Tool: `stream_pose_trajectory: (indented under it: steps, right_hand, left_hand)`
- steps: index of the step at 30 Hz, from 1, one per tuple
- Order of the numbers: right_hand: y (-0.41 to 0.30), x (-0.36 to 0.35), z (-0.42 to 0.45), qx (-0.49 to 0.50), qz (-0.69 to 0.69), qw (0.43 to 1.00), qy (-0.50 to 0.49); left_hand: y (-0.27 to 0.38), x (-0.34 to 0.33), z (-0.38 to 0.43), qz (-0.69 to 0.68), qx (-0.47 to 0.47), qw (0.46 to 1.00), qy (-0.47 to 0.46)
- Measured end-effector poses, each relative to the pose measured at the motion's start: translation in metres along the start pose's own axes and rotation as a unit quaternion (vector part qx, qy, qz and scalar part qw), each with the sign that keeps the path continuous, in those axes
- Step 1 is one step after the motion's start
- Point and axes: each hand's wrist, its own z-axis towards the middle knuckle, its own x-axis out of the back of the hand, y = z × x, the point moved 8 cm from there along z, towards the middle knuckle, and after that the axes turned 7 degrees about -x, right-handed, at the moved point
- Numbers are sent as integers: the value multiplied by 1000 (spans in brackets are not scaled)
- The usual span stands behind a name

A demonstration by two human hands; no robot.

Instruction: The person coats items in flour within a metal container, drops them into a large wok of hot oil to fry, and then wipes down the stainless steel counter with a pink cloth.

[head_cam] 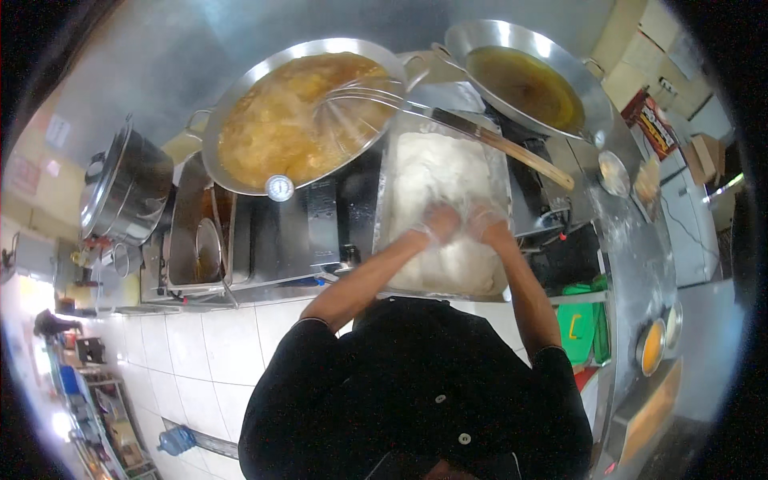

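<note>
A long metal tray [381, 225] filled with white flour [441, 159] lies right in front of me. My left hand [443, 222] and my right hand [483, 221] are side by side at the flour in its middle, both in thin clear gloves. Motion blur hides their fingers, so I cannot tell whether they grip anything. Beyond the tray's left side, a wide metal wok [219, 174] holds bubbling oil with golden pieces frying in it. A large wire skimmer [366, 99] lies across from that wok over the tray's far end, its wooden handle [528, 159] pointing right.
A dial thermometer [279, 188] sits at the near rim of the frying wok. Another wok [516, 39] with darker oil stands at the back right. To the left are a lidded steel pot [135, 186] and a deep fryer basin [180, 240]. Bowls [651, 348] stand on the right counter [630, 258].
</note>
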Motion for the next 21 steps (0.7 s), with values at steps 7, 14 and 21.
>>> stream_pose_trajectory:
  steps: [7, 14, 21]
  right_hand:
    - [-2, -23, -3, -6, 15, 997, 69]
    - [-14, 36, -15, -26, 50, 998, -17]
    - [-20, 164, 5, 10, 242, 961, -137]
  left_hand:
    - [4, -21, -2, 43, 1, 999, -26]
    - [10, 0, -15, 50, -37, 991, 117]
    - [9, 111, -60, 93, -63, 991, 66]
